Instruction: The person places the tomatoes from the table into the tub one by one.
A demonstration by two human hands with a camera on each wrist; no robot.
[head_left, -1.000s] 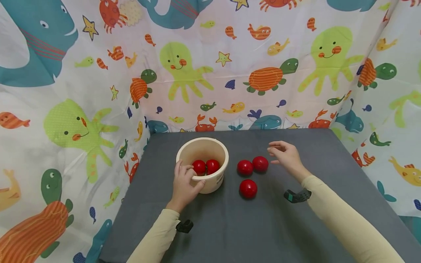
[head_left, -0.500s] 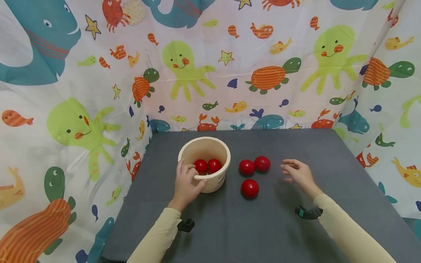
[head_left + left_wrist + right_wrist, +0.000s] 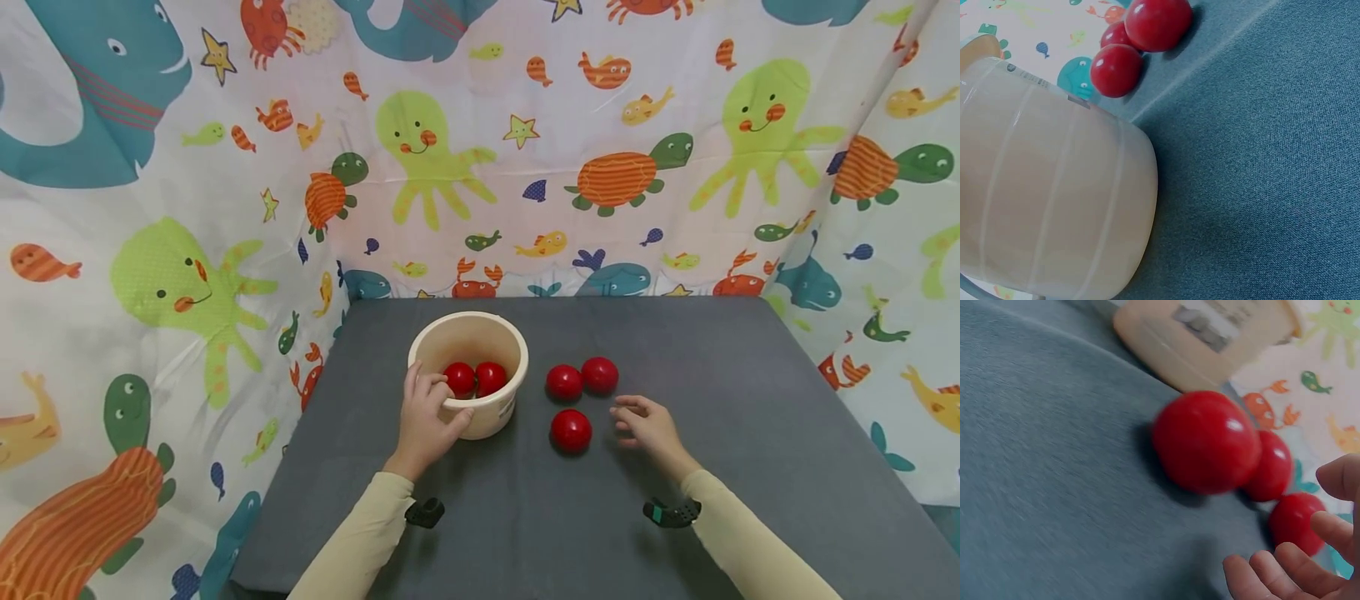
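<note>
Head cam: key relation is R hand (image 3: 651,431) vs. front ball (image 3: 572,431). Red, round, no long axis to line up w/; it sits on the counter (image 3: 525,533), just left of the R fingers & approx. level w/ them, small gap btwn, no contact. R hand clearly nearer than L. R fingers loosely bent, spread a bit, holding nothing. L hand (image 3: 427,421) grips the bucket (image 3: 483,423), fingers over the near-left rim, thumb on the outer wall.

Mid ball (image 3: 564,382) & far ball (image 3: 600,376) are side by side beyond the front one, seemingly touching; far ball is also near the R fingertips, so choice btwn it & front ball unclear.

R wrist cam: one fingertip overlaps the far ball, but head cam shows them apart. Also shows more of the printed label (image 3: 1207,325) on the bucket. Only head cam shows inner balls (image 3: 460,379) (image 3: 491,378), i.e. two inside. L wrist cam: bucket wall & 3 loose balls, no L fingers.
</note>
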